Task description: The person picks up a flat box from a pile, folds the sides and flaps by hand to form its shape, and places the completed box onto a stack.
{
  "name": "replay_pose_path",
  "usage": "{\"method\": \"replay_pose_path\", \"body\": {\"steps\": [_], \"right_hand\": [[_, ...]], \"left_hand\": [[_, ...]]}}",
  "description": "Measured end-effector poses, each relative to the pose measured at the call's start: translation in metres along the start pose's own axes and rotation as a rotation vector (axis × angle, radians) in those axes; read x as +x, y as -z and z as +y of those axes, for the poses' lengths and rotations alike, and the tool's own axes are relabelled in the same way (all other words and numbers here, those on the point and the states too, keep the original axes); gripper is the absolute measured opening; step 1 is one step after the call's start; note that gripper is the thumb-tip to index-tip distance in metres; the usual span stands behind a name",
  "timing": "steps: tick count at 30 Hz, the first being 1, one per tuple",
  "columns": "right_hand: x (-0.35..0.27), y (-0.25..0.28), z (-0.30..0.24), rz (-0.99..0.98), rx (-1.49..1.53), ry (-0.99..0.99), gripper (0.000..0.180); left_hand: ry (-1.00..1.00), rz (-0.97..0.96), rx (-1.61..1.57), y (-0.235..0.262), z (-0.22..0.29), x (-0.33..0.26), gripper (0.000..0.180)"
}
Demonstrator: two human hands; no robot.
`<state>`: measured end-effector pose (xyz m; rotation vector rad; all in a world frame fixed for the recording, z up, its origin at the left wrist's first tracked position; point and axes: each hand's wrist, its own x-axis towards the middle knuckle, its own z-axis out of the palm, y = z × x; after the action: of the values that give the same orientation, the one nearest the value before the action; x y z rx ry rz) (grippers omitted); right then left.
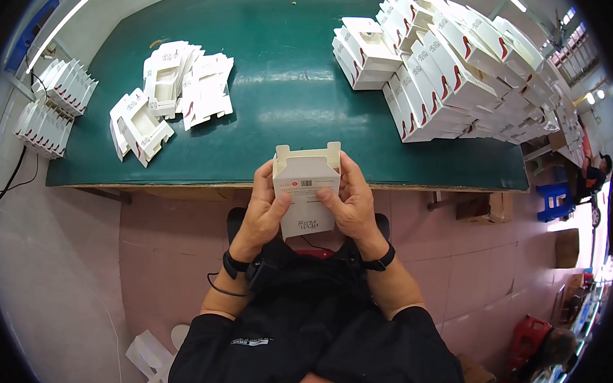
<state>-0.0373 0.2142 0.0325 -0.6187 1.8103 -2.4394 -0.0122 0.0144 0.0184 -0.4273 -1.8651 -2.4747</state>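
Note:
Between both hands, just off the near edge of the green table [268, 120], I hold a small white cardboard box [305, 209]. Its top flaps stand up and apart at the far end, and dark print covers the face toward me. My left hand [262, 213] wraps the box's left side with the thumb on its face. On the right side my right hand [351, 201] grips it the same way, thumb pressed on the printed face. The fingers behind the box are partly hidden.
Flattened white cartons [167, 80] lie in loose piles on the table's left. Folded boxes [437, 80] with red marks are stacked high at the right. More cartons [46, 129] stand at the far left. Blue stool [554, 201] and brown cardboard box [489, 207] sit on the floor at right.

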Motion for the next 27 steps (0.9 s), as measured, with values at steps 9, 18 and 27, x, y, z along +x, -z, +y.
{"method": "replay_pose_path", "body": {"steps": [9,18,27], "right_hand": [[-0.007,0.0,-0.011,-0.019,-0.06,-0.083,0.075],[-0.006,0.009,-0.026,-0.016,-0.159,0.014,0.066],[-0.004,0.015,-0.027,-0.026,-0.11,0.084,0.05]], "left_hand": [[0.032,-0.012,-0.072,0.012,0.011,-0.001,0.076],[0.002,-0.039,-0.031,0.009,0.018,-0.008,0.084],[0.023,-0.259,0.349,0.021,0.04,0.002,0.083]]}}
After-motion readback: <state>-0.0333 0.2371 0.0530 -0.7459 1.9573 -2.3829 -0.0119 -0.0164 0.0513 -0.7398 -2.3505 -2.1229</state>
